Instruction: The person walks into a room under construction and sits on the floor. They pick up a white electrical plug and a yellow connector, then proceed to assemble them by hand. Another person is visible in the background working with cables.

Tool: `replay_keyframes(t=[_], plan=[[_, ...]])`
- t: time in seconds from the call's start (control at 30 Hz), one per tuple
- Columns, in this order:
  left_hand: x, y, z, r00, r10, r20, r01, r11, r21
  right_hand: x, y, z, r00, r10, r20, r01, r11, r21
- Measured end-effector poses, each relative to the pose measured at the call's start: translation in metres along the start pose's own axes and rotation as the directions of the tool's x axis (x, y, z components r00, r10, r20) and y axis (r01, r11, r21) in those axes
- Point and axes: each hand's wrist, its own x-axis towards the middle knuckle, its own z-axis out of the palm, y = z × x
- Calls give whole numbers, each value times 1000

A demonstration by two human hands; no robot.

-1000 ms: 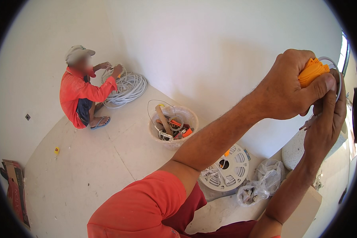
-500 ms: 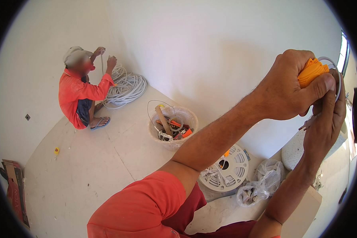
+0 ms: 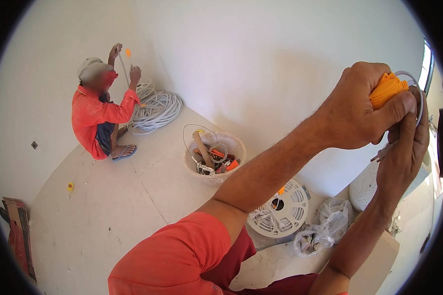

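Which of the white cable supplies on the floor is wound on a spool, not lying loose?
The white round spool below the person's arms; the loose cable coil lies beside the crouching co-worker.

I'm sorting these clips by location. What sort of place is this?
Probably a bare room under construction or electrical fitting-out: plain white walls, a coil of white cable beside a crouching co-worker, a bucket of tools and an emptied cable reel on the floor.

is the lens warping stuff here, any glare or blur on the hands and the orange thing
Head view: fisheye bends the floor seams and wall toward the dark round rim; bright daylight glare at the right window; left hand, right hand and orange tool stay sharp, evenly lit.
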Motion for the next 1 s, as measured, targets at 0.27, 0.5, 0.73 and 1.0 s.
replay_keyframes(t=[0.27, 0.5, 0.73, 1.0], plan=[[0, -2, -1, 1000, 7, 4, -7, 1000, 3, 1, 3, 1, 1000, -6, 18, 6, 1000, 3], [-1, 0, 0, 999, -35, -13, 35, 999, -10, 0, 1, 2, 1000, 4, 12, -4, 1000, 6], [-3, 5, 3, 998, -58, -12, 57, 998, -15, -2, -3, 0, 1000, 23, 21, -23, 1000, 12], [-5, 7, 5, 998, -58, -11, 58, 998, -6, -5, -1, -3, 1000, 2, 17, -3, 999, 40]])
